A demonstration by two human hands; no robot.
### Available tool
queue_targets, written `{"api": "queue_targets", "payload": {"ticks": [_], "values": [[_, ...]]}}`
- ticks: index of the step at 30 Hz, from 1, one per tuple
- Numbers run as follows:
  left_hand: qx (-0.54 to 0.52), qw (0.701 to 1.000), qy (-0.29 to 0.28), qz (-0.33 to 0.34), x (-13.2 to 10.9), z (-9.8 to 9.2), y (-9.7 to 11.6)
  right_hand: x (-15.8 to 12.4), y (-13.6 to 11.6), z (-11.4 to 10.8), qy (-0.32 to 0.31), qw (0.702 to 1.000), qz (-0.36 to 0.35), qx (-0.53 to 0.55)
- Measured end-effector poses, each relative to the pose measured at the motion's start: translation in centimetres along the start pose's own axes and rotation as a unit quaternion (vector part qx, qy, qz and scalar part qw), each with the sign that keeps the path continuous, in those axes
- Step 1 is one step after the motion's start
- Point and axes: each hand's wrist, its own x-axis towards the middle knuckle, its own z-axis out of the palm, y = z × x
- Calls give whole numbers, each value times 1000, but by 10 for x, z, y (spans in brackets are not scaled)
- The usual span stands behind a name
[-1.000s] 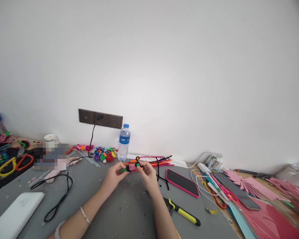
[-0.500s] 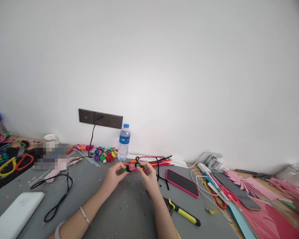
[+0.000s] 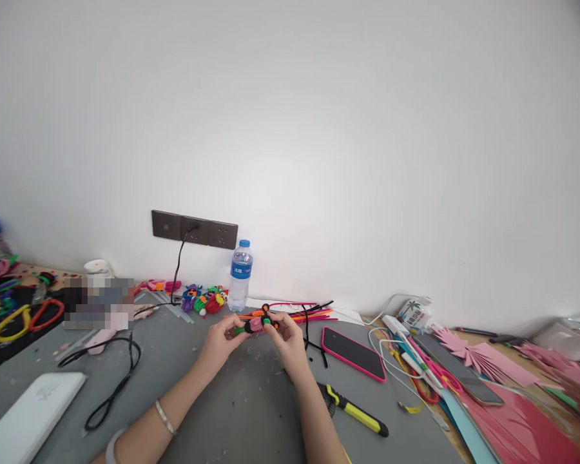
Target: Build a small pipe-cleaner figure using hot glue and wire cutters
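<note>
Between my two hands is a small pipe-cleaner figure (image 3: 256, 324) with a pink body, green parts and black rounded loops with orange centres. My left hand (image 3: 221, 340) pinches its green end at the left. On the right, the fingers of my right hand (image 3: 286, 335) close on the end with the black loops and a green bit. The fingertips cover part of the figure. Right behind it lie loose pipe cleaners (image 3: 314, 316) in orange, pink and black on white paper.
A water bottle (image 3: 240, 277) stands by the wall near finished pipe-cleaner figures (image 3: 205, 300). Yellow-handled pliers (image 3: 357, 415) and a pink-cased phone (image 3: 352, 354) lie to the right. At left are a white power bank (image 3: 33, 415) and a black cable (image 3: 109, 406). Pink paper (image 3: 522, 419) covers the far right.
Hardly anything differs. The view has shifted very slightly, and both hands keep the same hold on the pipe-cleaner figure.
</note>
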Motion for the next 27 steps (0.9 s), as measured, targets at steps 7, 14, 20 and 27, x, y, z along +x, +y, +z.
{"api": "queue_targets", "payload": {"ticks": [7,14,20,27], "values": [[34,999,3,9,0,-1,2,0,-2,0,-3,1000,-1,-13],[49,999,11,20,0,-2,2,-1,-2,0,1,1000,-6,-7],[61,998,17,30,0,-1,-2,0,0,-1,3,1000,-4,-2],[57,998,8,26,0,-1,0,0,1,-1,0,1000,-2,1]]}}
